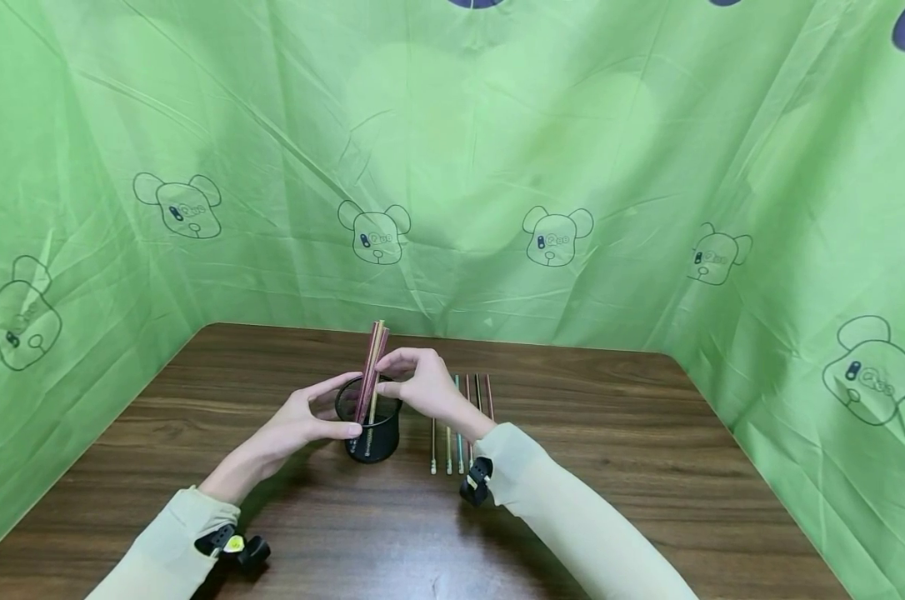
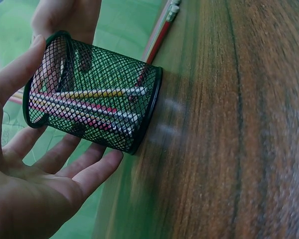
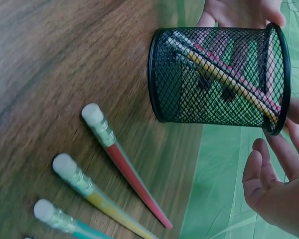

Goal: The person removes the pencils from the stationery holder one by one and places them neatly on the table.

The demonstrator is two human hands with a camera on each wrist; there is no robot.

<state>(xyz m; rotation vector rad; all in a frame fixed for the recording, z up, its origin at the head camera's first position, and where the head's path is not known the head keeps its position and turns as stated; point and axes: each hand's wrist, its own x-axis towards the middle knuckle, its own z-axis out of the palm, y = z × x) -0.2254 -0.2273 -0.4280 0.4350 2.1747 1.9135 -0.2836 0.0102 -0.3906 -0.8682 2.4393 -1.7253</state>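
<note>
Head view: on the wooden table point(image 1: 610, 467) stands a black mesh cup point(image 1: 381, 443), which might tip if either hand pushed it sideways. The left hand point(image 1: 298, 423) curves half-spread round it; the right hand point(image 1: 425, 387), thumb and fingertips nearly together, pinches the pencils point(image 1: 368, 367) leaning inside.

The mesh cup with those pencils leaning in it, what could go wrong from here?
The leaning pencils rise well above the rim of the mesh cup, so a push from the right hand might tip it if the left hand loosens. Also, the right wrist's black device sits close to the loose pencils lying in a row on the table, so it could knock some askew.
</note>
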